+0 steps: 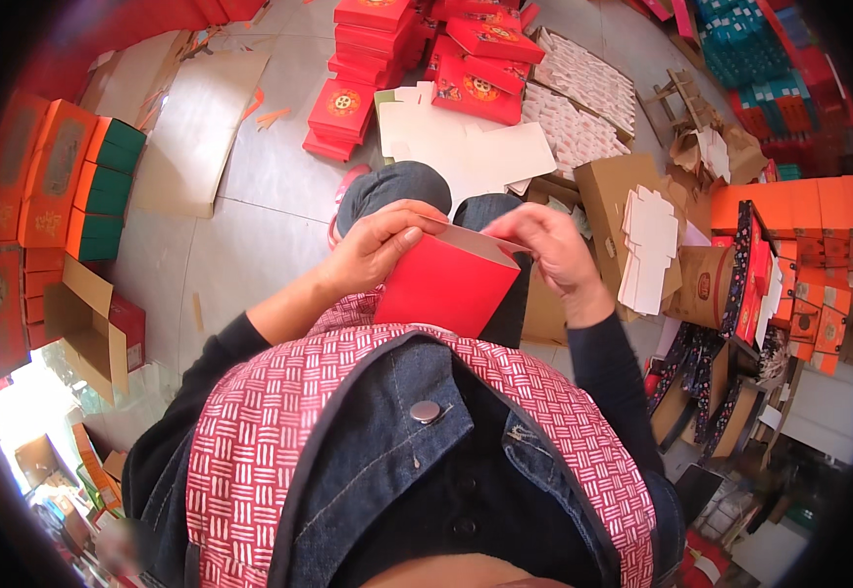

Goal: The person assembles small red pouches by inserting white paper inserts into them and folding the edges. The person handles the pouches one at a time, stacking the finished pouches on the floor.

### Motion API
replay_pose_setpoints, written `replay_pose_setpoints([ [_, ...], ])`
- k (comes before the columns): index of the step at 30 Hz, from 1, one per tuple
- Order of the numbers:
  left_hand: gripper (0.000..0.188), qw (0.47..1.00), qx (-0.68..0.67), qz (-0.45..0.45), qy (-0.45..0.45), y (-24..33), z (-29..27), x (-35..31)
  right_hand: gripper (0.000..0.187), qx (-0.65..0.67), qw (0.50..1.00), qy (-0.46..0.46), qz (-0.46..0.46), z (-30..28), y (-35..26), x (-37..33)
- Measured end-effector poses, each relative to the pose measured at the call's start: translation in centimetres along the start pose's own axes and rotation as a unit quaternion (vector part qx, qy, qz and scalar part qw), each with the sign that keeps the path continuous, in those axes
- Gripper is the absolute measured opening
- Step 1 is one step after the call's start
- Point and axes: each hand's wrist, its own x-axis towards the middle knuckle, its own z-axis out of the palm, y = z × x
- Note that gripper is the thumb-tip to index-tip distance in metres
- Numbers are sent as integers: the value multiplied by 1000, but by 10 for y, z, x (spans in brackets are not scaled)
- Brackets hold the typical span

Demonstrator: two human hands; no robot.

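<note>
A red cardboard box (441, 284) with a pale inside rests on my lap, its open end facing away from me. My left hand (392, 233) grips its far left edge, with the thumb on the red face and the fingers behind. At the far right corner my right hand (549, 245) is closed on the rim, thumb and fingers at a pale flap; the fingertips are slightly blurred. Beyond my knees, flat white cardboard blanks (466, 147) lie spread on the floor.
Stacked red boxes (373, 49) stand on the floor ahead. To their right are trays of small white pieces (583, 78). An open brown carton (608, 201) stands close to my right, with folded white blanks (647, 245) on it. Orange and green boxes (103, 186) line the left.
</note>
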Motion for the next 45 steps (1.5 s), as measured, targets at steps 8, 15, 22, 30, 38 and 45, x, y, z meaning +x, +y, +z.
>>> replay_pose_setpoints([
  [8,17,999,19,16,28,5,0,-4,23,-163,978,-117,62,26,-29,22],
  [15,16,999,36,6,30,0,1,-7,34,-230,966,-116,15,37,-31,13],
  [22,35,981,-180,2,68,-9,12,-13,31,-357,916,-104,-150,32,-18,17],
  [30,32,983,-173,17,54,-11,13,-12,30,-352,918,-95,-154,27,-16,17],
  [38,22,995,86,55,11,0,3,-12,29,-354,915,-108,-160,38,-9,19],
  [45,15,997,60,14,41,2,4,-15,28,-169,984,-24,-48,23,3,4],
])
